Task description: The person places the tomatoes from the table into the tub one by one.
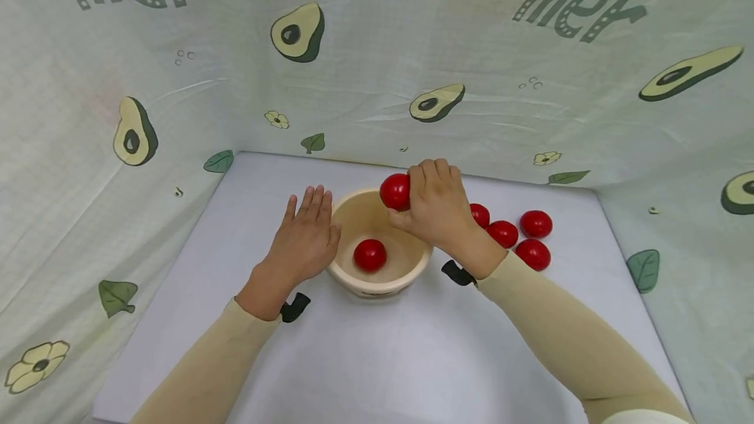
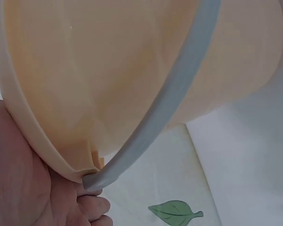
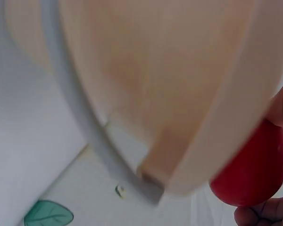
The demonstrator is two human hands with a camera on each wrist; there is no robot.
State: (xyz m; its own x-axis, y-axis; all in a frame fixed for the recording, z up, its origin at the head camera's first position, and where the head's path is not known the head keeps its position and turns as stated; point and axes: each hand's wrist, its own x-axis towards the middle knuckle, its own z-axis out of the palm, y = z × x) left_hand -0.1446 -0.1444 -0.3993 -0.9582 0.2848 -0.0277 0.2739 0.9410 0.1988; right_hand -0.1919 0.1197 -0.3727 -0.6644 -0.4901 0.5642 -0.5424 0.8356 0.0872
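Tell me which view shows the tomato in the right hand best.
The head view: the tomato shows gripped in the right hand above the bowl. The right wrist view shows only part of it, close up beside the bowl's rim. The left wrist view shows none of it.

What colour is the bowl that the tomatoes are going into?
The bowl is a pale cream-beige, plain with no pattern; the head view shows it best.

"mer" on backdrop cloth upper left; "Summer", partly cut off, on cloth upper right.
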